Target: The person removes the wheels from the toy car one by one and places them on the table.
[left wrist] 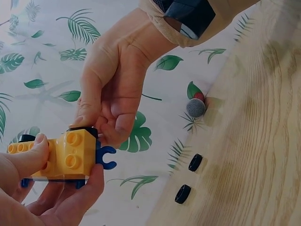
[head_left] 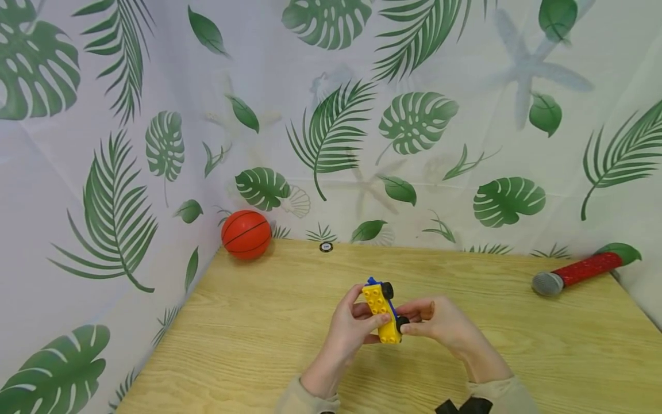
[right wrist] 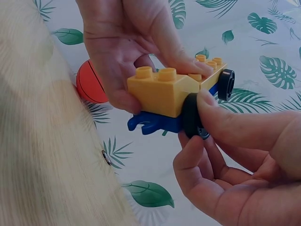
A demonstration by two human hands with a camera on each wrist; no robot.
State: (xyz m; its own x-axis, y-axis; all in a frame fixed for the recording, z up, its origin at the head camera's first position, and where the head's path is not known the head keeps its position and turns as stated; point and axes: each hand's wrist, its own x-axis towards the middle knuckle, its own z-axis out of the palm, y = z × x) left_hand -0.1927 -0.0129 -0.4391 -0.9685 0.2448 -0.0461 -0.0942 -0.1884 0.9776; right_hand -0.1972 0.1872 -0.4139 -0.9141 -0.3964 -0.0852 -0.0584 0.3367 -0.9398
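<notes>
A toy car (head_left: 381,319) of yellow studded bricks on a blue base is held up over the table. My left hand (head_left: 345,328) grips it by the yellow body, thumb across the top. At the end nearer me, my right hand (head_left: 446,326) pinches a black wheel (right wrist: 190,115) between thumb and fingers. That wheel is at the side of the blue base; I cannot tell whether it is fully seated. Another black wheel (right wrist: 226,84) is on the same side at the far end. A blue forked hook (left wrist: 107,157) juts from the near end.
Two loose black wheels (left wrist: 182,193) lie on the wooden table (head_left: 248,345), seen in the left wrist view. At the back are a red ball (head_left: 246,234) on the left and a small round chip (head_left: 326,246). A red microphone (head_left: 584,271) lies at the right, by the leaf-patterned cloth.
</notes>
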